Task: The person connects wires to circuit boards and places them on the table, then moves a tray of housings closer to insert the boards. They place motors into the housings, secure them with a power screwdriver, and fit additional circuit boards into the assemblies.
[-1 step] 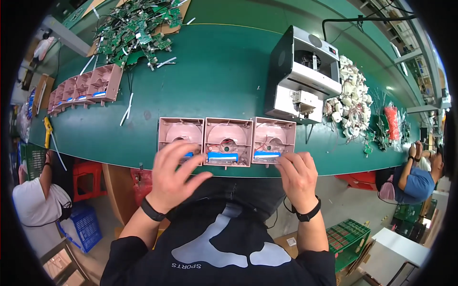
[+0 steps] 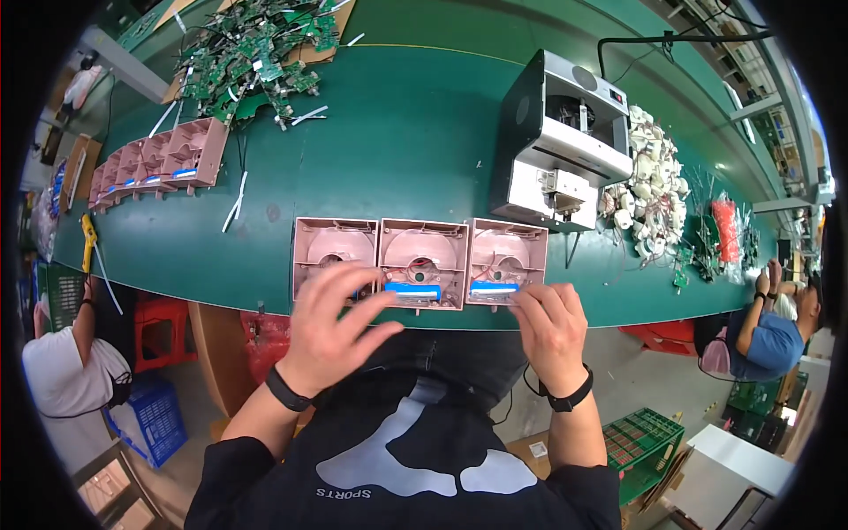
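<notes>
Three pink plastic housings stand in a row at the near edge of the table: a left housing (image 2: 309, 243), a middle housing (image 2: 450, 238) and a right housing (image 2: 534, 243). The middle one holds a blue cylindrical battery (image 2: 413, 291); another blue battery (image 2: 493, 288) lies in the right one. My left hand (image 2: 331, 331) is open, fingers spread over the lower part of the left housing, hiding most of its battery. With bent fingers drawn together, my right hand (image 2: 552, 327) grips the lower right corner of the right housing.
Behind the row, to the right, stands a black and silver machine (image 2: 565, 132), beside a heap of white parts (image 2: 649, 177). Circuit boards (image 2: 247, 66) are piled far left, above more pink housings (image 2: 159, 163). A yellow tool (image 2: 88, 243) lies at the left edge. Co-workers sit at both sides.
My left hand has shifted slightly to the right and nearer to me, its fingers still spread. My right hand and the housings have stayed in place.
</notes>
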Demonstrator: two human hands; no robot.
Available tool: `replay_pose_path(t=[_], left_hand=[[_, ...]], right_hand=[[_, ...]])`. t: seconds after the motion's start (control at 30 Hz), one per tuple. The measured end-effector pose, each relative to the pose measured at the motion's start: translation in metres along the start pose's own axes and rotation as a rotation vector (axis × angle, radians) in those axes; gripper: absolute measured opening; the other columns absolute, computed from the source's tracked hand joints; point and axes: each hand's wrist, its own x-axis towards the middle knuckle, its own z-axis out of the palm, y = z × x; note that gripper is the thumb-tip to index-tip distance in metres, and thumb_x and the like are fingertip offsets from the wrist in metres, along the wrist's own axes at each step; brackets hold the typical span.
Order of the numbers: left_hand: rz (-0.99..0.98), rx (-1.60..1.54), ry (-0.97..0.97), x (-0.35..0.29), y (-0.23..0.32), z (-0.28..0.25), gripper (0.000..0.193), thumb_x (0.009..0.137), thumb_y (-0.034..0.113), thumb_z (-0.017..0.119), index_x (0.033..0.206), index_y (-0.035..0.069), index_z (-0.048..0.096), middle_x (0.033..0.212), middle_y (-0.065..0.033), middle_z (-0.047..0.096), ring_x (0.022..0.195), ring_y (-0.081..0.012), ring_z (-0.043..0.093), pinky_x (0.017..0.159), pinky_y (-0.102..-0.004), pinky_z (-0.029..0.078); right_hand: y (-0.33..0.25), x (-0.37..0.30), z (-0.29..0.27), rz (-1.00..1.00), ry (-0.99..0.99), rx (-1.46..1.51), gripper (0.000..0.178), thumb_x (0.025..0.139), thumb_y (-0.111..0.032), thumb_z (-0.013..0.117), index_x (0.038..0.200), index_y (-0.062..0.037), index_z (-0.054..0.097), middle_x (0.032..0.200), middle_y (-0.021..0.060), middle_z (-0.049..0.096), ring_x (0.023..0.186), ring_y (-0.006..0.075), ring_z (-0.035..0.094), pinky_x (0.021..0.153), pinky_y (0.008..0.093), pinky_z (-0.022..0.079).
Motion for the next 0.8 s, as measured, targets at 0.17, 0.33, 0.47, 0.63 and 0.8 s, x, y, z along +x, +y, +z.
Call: replay_pose_path(t=[0.17,0.33,0.47,0.63,0.8], left_hand=[[0.025,-0.032,-0.068,0.024,0.029,0.016,0.034,0.075,0.019,0.088,0.106,0.012,0.076,0.127,-0.0081,0.066,0.126,-0.0321,0.059,0.100,-0.0454,0.050],[0.049,-0.025,-0.048,0.017,0.020,0.031,0.030,0.079,0.015,0.084,0.108,0.012,0.076,0.127,-0.0067,0.067,0.128,-0.0300,0.059,0.099,-0.0434,0.050],[0.052,-0.039,-0.089,0.016,0.021,0.028,0.032,0.082,0.013,0.082,0.113,0.012,0.075,0.127,-0.0057,0.067,0.129,-0.0285,0.059,0.101,-0.0425,0.050],[-0.038,-0.183,0.038,0.027,0.018,0.010,0.035,0.086,0.015,0.081,0.120,0.010,0.072,0.123,-0.0077,0.069,0.122,-0.0310,0.063,0.100,-0.0438,0.052],[-0.258,-0.110,0.202,0.070,-0.067,-0.049,0.043,0.090,0.024,0.080,0.127,0.007,0.068,0.114,-0.0147,0.071,0.105,-0.0342,0.070,0.091,-0.0453,0.057]], right_hand=[[0.000,0.003,0.002,0.008,0.014,0.032,0.024,0.079,-0.004,0.081,0.101,-0.0050,0.072,0.102,0.0061,0.069,0.092,0.0284,0.063,0.078,0.0410,0.052],[-0.002,0.001,0.001,0.037,0.030,0.038,0.023,0.080,-0.003,0.080,0.101,-0.0039,0.071,0.103,0.0086,0.068,0.093,0.0317,0.063,0.080,0.0427,0.053],[-0.004,-0.004,0.004,0.020,0.045,0.056,0.026,0.080,-0.003,0.080,0.104,-0.0038,0.071,0.105,0.0094,0.068,0.094,0.0326,0.063,0.081,0.0435,0.053],[-0.009,-0.006,0.000,0.043,0.055,0.066,0.039,0.074,0.002,0.082,0.111,-0.0023,0.069,0.108,0.0133,0.067,0.096,0.0354,0.064,0.081,0.0439,0.054],[-0.006,-0.021,-0.006,0.081,0.185,0.060,0.047,0.077,-0.004,0.085,0.121,-0.0013,0.066,0.112,0.0172,0.066,0.096,0.0366,0.065,0.081,0.0444,0.054]])
